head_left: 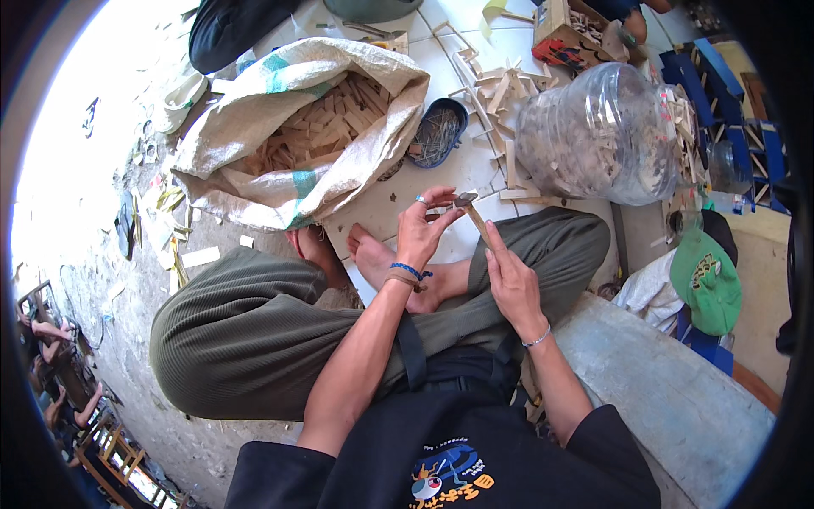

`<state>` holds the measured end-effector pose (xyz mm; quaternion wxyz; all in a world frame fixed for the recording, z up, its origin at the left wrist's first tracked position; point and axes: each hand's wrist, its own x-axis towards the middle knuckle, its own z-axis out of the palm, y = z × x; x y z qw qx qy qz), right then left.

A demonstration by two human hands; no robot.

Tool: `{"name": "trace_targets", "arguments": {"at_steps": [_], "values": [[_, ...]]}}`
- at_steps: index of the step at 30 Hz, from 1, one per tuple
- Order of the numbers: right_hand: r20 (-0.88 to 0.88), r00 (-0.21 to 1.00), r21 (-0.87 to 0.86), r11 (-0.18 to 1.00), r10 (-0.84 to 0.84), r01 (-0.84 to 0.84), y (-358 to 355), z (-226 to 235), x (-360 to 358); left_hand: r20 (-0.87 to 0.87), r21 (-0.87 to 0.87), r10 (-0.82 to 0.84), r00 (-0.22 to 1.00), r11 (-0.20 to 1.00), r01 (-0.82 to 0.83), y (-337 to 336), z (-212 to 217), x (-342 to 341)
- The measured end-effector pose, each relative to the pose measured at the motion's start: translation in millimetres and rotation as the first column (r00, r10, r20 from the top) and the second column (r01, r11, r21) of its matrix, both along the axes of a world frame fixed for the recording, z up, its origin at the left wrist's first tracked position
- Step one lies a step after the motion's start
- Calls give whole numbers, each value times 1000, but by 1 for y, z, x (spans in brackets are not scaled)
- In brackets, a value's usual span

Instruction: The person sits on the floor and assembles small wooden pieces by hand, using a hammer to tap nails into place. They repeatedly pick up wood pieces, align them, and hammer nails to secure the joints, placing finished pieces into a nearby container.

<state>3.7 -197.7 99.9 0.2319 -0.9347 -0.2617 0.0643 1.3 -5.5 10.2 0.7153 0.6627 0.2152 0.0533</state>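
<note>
My right hand [515, 284] is closed around the wooden handle of a small hammer [476, 219], its dark metal head pointing away from me. Close against that head, my left hand [420, 231] has thumb and fingers drawn together. Whatever lies between its fingertips is too small to make out. Both hands are raised over my crossed legs. Beyond the left hand, a dark blue dish [438, 133] holds many thin nails. To its left, an open woven sack [318, 191] is filled with short wooden pieces.
A large clear plastic jug [585, 136] lies on its side at the right, with small wooden frames [500, 89] beside it. Farther back stands a box of pieces [566, 36]. A grey board [661, 382] and a green cap [705, 280] are at my right.
</note>
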Motion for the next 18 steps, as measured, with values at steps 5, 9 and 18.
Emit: {"name": "trace_targets", "arguments": {"at_steps": [5, 9, 18], "values": [[76, 996, 202, 979, -44, 27, 0, -1, 0, -3, -29, 3, 1000, 1000, -3, 0, -1, 1], [-54, 998, -92, 996, -18, 13, -1, 0, -1, -17, -37, -21, 1000, 999, 20, 0, 1, 1], [-141, 989, -101, 994, -52, 38, -4, 1, 1, 53, 170, -107, 993, 981, 97, 0, -3, 0]]}}
